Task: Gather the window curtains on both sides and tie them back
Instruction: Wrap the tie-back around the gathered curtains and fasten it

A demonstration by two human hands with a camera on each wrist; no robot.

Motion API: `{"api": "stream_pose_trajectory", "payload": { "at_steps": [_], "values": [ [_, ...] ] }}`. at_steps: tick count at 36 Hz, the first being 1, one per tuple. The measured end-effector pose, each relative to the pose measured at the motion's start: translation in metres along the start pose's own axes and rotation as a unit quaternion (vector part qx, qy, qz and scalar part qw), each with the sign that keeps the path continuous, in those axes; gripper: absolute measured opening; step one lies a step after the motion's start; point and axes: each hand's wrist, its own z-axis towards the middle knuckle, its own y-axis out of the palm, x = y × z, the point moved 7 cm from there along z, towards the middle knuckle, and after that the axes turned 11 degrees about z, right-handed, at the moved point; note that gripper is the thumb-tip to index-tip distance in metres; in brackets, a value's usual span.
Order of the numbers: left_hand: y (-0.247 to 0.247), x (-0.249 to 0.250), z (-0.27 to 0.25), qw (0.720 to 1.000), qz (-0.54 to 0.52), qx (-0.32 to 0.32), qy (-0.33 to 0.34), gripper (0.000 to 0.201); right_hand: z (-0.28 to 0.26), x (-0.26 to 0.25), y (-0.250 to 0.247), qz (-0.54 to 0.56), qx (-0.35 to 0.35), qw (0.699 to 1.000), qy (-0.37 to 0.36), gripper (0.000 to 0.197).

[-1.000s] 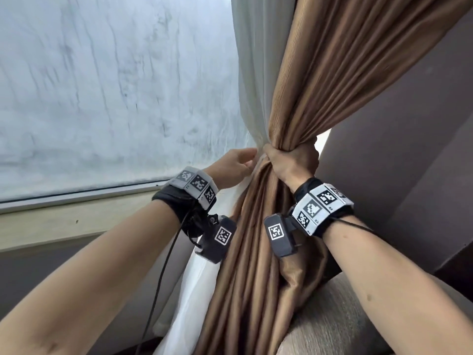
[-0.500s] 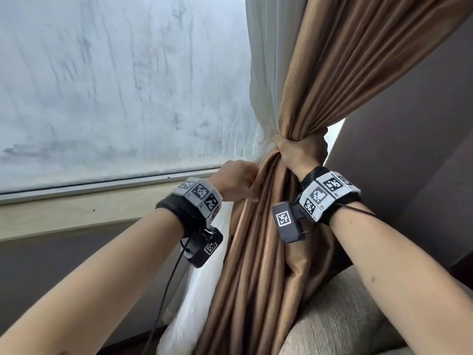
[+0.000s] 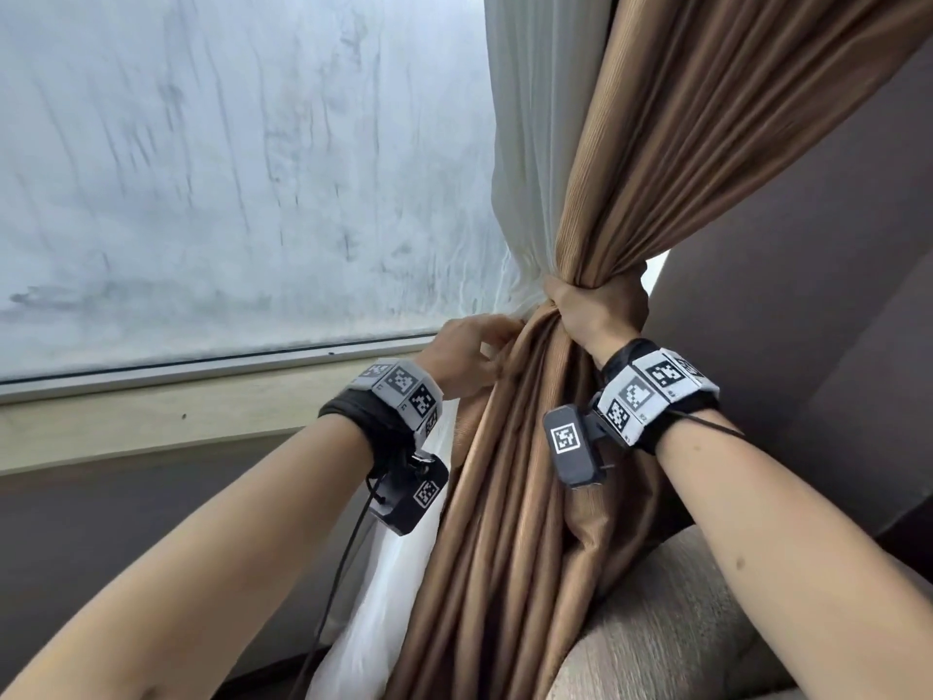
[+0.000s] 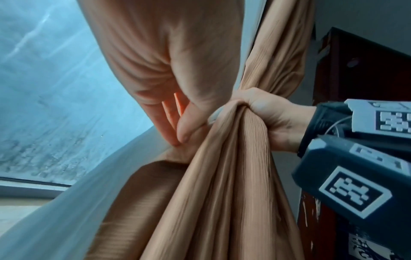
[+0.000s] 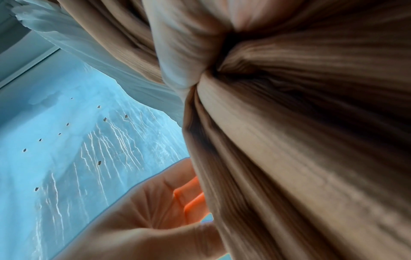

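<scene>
**Brown curtain gathered in the right hand**

We saw the right hand [image 3: 601,315] gripping the bunched brown curtain [image 3: 510,497] beside the window [image 3: 227,169]. The left hand [image 3: 467,363] pinched its fold with curled fingers. We read no writing, only square coded markers [image 3: 633,394].

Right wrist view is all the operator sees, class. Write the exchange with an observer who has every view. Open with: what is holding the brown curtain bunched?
Observer: The right hand is wrapped round the brown curtain, fist closed at the waist of the bundle.
Operator: I see a palm low in my picture. What is that hand doing?
Observer: That is the left hand. It pinches a fold of the brown curtain just below the fist.
Operator: Is a tie-back on the bundle yet?
Observer: None shows in the head or left wrist view either.
</scene>
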Motion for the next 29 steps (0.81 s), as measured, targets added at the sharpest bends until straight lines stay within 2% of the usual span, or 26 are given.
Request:
{"api": "stream_pose_trajectory", "payload": {
  "at_steps": [4, 7, 13, 16, 20, 25, 29],
  "values": [
    [0.006, -0.001, 0.004, 1.0, -0.003, -0.018, -0.025, 0.032, 0.0, 0.001, -0.001, 0.003, 0.001, 1.0, -0.004, 0.09],
    [0.003, 0.001, 0.005, 0.998, 0.052, -0.029, -0.025, 0.023, 0.001, 0.003, -0.003, 0.006, 0.001, 1.0, -0.004, 0.09],
    [-0.038, 0.005, 0.006, 0.987, 0.161, 0.007, -0.004, 0.032, 0.003, 0.003, -0.004, 0.001, -0.006, 1.0, -0.019, 0.087],
    [-0.062, 0.011, 0.006, 0.982, 0.183, 0.044, 0.008, 0.028, 0.003, 0.003, -0.002, 0.0, -0.01, 1.0, -0.021, 0.086],
    [-0.073, 0.018, 0.007, 0.975, 0.222, 0.031, 0.011, 0.019, 0.005, 0.003, 0.0, -0.003, -0.014, 1.0, -0.024, 0.089],
    [-0.066, 0.009, 0.011, 0.987, 0.152, -0.032, -0.029, 0.024, 0.007, 0.006, 0.0, 0.005, -0.02, 1.0, -0.022, 0.098],
    [-0.049, 0.004, 0.009, 0.994, 0.063, -0.062, -0.069, 0.026, 0.008, 0.01, -0.002, 0.009, -0.025, 0.999, -0.026, 0.091]
  ]
}}
